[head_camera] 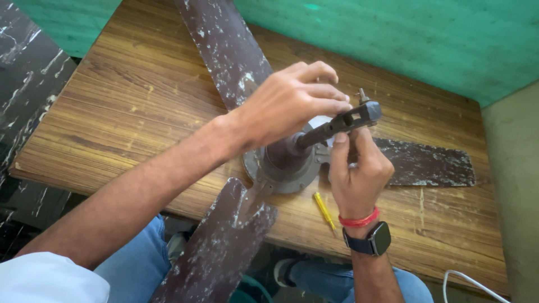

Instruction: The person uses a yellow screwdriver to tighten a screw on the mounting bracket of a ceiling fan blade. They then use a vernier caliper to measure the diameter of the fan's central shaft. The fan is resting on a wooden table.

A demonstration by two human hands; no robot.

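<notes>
Wooden table (112, 112) | yellow screwdriver (324, 211) beside right hand (356, 174) | fan blades (224, 45) around

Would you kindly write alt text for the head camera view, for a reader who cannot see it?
Two bare hands work at the tip of a brown ceiling fan's rod, which juts up from the motor hub: the left hand from above, the right hand from below. The paint-flecked fan lies on a wooden table, a yellow screwdriver beside the hub.
</notes>
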